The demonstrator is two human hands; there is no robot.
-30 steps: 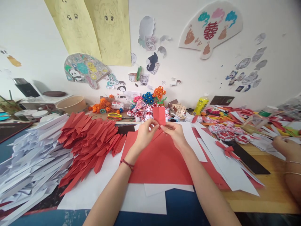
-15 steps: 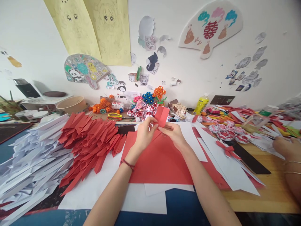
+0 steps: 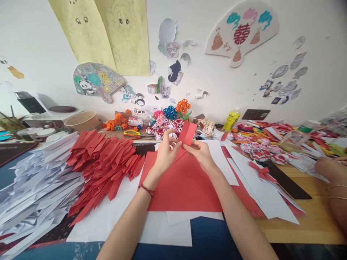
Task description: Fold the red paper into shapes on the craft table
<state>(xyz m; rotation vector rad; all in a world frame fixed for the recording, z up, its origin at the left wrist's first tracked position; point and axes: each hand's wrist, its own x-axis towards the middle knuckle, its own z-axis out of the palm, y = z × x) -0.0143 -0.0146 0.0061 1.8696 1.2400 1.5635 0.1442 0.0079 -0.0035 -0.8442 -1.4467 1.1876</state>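
Between my two hands a small red paper strip [image 3: 187,133] stands up, with a crease line across its upper part. My left hand [image 3: 168,148] pinches its lower left edge between thumb and fingers. At the lower right edge, my right hand [image 3: 200,151] grips it with thumb and forefinger. Beneath both hands lies a large red paper sheet [image 3: 184,191], over white sheets [image 3: 168,229]. To the left is a heap of folded red paper strips [image 3: 105,159], beside a bigger pile of folded white paper strips [image 3: 46,187].
Red-and-white paper flowers [image 3: 264,150] and a folded red paper piece [image 3: 262,171] lie at right. Another person's hand [image 3: 329,169] rests at the right edge. Yellow-handled scissors [image 3: 132,133], a beige bowl [image 3: 82,121] and a yellow bottle [image 3: 231,120] stand along the back near the wall.
The fingers of my left hand have lifted and loosened slightly around the red paper strip, and more of the strip shows. My right hand stays almost in place.
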